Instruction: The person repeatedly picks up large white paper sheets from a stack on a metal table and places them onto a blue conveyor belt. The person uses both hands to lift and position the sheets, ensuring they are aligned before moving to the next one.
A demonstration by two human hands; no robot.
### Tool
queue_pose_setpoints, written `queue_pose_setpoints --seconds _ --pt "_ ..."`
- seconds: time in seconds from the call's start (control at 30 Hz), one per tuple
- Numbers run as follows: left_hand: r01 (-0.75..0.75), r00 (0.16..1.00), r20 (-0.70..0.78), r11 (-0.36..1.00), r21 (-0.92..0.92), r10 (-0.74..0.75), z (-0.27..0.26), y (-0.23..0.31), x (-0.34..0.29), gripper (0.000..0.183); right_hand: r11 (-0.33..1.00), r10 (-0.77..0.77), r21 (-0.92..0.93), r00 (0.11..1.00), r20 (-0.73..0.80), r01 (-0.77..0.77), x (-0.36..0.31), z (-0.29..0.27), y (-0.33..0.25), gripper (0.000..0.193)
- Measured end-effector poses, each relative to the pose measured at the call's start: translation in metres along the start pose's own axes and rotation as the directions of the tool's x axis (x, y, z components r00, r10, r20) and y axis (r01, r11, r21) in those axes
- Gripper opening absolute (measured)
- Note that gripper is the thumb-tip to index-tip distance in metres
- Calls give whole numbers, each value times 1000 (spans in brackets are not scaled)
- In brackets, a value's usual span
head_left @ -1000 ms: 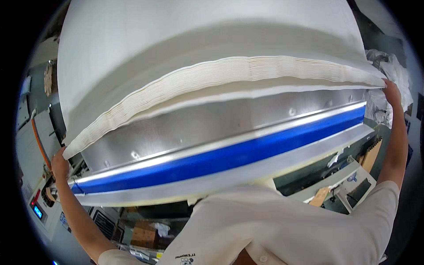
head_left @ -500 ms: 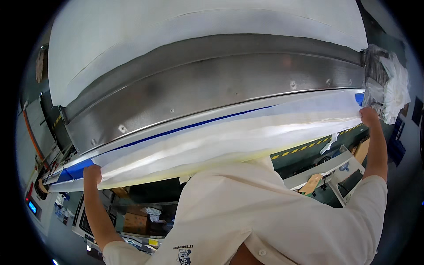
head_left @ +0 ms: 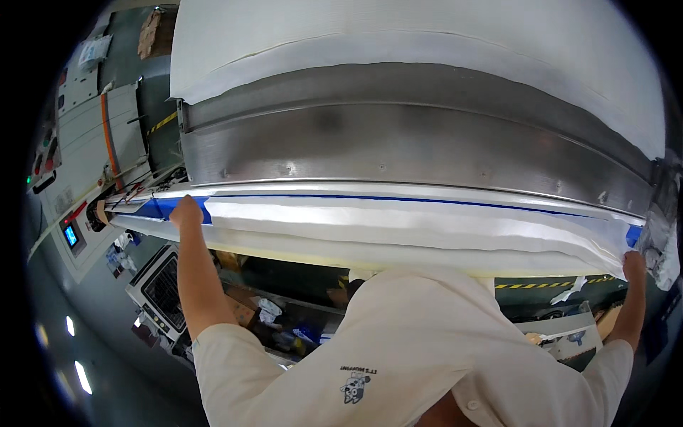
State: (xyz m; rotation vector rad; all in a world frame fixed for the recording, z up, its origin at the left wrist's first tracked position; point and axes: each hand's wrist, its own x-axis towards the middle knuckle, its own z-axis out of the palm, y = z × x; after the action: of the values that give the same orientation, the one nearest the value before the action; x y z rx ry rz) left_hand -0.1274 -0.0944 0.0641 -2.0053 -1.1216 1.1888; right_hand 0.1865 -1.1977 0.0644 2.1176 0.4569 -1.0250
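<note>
A long white cloth (head_left: pixel 398 222) lies in soft folds along a pale, rail-like ledge in front of me, with a narrow blue strip (head_left: pixel 158 208) showing behind it and at both ends. My left hand (head_left: pixel 187 212) rests over the blue strip, just beyond the cloth's left end. Its fingers are curled closed, and what they hold, if anything, is hidden. At the far right my right hand (head_left: pixel 634 265) is closed on the cloth's right end. Behind the ledge a wide grey metal plate (head_left: pixel 398 146) spans the machine.
A large white sheet (head_left: pixel 427 50) covers the machine above the plate. Clear plastic wrapping (head_left: pixel 662 238) hangs at the right end. To the left stand a control box with a lit screen (head_left: pixel 70 235) and an orange hose (head_left: pixel 110 135). Cluttered shelving (head_left: pixel 306 313) sits below the ledge.
The view has swung, so the machine lies more level. My left hand has shifted from the cloth's left corner onto the blue strip. My right hand stays at the cloth's right end, now lower.
</note>
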Motion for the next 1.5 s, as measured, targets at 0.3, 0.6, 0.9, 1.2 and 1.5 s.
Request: queue_pose_setpoints --seconds 0.3,0.6,0.9,1.2,1.5 --pt "-438 868 -428 794 -422 251 1 89 -35 33 997 75 -20 970 232 -72 -10 -19 -9 27" --pt "-587 776 -569 641 -494 272 -37 152 -118 29 965 220 101 959 178 -240 -8 -47 -19 25" --pt "-588 764 -579 676 -445 283 -38 140 -92 28 962 248 117 969 -13 -245 22 -67 -31 20" --pt "-555 716 -695 654 -513 63 7 126 -28 31 886 407 337 882 -239 -318 35 -114 -89 19" --pt "-549 582 -808 689 -472 -89 -53 143 10 36 847 -53 392 790 -610 359 37 -313 -294 13"
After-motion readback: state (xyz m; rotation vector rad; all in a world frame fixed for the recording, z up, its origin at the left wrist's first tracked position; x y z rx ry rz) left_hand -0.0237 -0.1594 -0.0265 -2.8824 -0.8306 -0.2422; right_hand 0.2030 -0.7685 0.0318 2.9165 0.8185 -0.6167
